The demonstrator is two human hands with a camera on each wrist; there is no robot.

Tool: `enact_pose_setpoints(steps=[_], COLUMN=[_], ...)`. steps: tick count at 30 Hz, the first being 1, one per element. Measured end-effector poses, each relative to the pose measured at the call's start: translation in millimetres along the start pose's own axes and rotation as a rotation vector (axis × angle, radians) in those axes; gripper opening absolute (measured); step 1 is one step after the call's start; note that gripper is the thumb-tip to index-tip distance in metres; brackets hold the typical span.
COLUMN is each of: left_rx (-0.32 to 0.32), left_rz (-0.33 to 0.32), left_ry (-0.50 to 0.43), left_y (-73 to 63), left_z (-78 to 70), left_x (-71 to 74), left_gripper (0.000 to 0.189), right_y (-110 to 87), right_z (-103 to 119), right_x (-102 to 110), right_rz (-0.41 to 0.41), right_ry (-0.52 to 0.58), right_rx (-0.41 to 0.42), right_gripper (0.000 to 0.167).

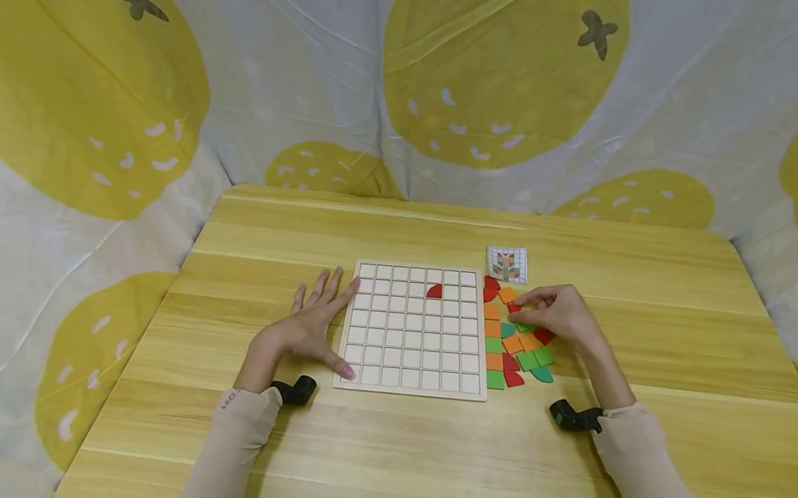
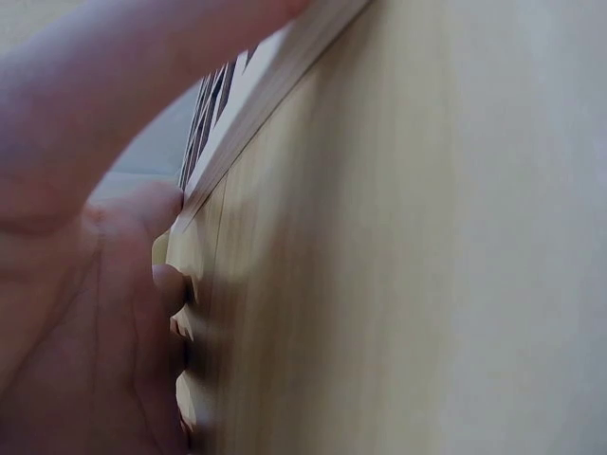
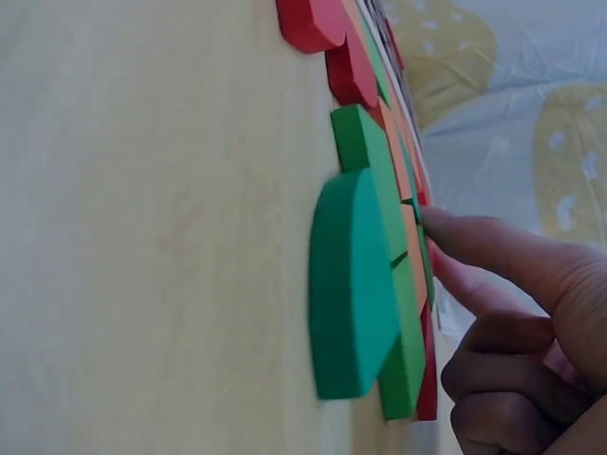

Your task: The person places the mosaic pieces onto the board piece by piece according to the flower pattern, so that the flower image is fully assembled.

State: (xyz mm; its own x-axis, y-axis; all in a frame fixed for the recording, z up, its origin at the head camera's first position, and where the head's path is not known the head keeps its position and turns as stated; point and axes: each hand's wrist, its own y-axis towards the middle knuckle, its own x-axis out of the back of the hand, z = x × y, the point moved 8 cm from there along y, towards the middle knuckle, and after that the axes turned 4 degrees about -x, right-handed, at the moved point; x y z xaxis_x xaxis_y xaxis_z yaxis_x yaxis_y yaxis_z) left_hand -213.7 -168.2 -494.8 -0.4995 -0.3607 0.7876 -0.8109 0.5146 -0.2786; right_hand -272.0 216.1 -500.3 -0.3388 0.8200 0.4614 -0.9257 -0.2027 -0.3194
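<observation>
Creased cloth (image 1: pixel 300 76) printed with yellow lemons hangs behind the streaky wood-grain table (image 1: pixel 430 472). Spread wide, the left hand (image 1: pixel 303 329) touches the edge of a pale, gridded wooden board (image 1: pixel 394 339); one red fan-shaped piece (image 1: pixel 435 292) sits in an upper cell. Beside the board, the right hand (image 1: pixel 563 313) bends over smooth coloured pieces (image 1: pixel 527 361), thumb and finger narrowed; I can't tell whether they pinch one.

board (image 1: pixel 403 340) on table (image 1: pixel 415 470) | pieces (image 1: pixel 527 361) right of board | card (image 1: pixel 507 264) behind pieces
</observation>
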Motion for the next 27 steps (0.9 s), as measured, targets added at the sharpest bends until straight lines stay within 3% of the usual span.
enact_pose_setpoints(steps=[14, 27], left_rx=[0.005, 0.0], left_rz=[0.004, 0.001], left_ry=[0.001, 0.006], left_y=[-1.0, -0.7], left_z=[-2.4, -1.6], left_x=[0.2, 0.2], left_gripper=[0.153, 0.152], right_y=[-6.4, -1.3], right_z=[1, 10], right_x=[2, -1], right_rz=[0.057, -0.008], right_ry=[-0.005, -0.061], right_rx=[-0.039, -0.045], right_gripper=[0.04, 0.023])
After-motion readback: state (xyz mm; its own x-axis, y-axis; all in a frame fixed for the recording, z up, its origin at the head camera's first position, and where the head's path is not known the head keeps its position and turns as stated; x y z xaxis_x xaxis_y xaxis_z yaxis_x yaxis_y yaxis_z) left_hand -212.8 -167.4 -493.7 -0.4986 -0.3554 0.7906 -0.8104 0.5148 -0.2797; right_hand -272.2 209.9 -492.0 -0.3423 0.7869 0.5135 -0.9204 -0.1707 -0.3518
